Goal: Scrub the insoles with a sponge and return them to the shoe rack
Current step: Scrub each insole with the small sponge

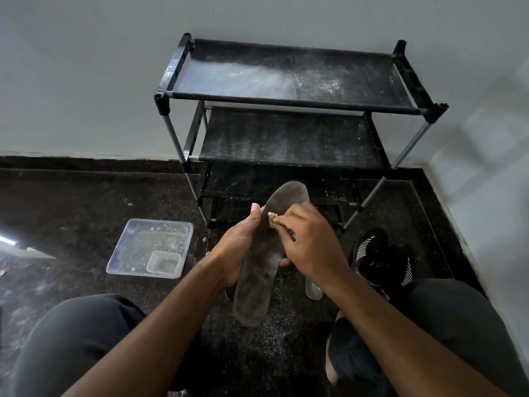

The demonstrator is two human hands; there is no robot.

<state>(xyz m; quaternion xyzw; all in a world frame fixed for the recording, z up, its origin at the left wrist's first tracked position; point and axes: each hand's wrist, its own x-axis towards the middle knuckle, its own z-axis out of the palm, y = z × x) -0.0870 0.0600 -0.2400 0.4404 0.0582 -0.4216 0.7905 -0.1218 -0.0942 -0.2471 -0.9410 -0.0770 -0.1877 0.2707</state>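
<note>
Left hand point(239, 247) grips the grey insole point(264, 259) by its edge in front of the shoe rack point(289, 96), while the right hand point(307, 245) pinches a sponge point(272, 218) against it. Scrubbing looks mid-way; next it needs strokes toward the heel, then shelving.

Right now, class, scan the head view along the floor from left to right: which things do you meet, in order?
clear plastic tray → left hand → insole → right hand with the sponge → black shoes
</note>
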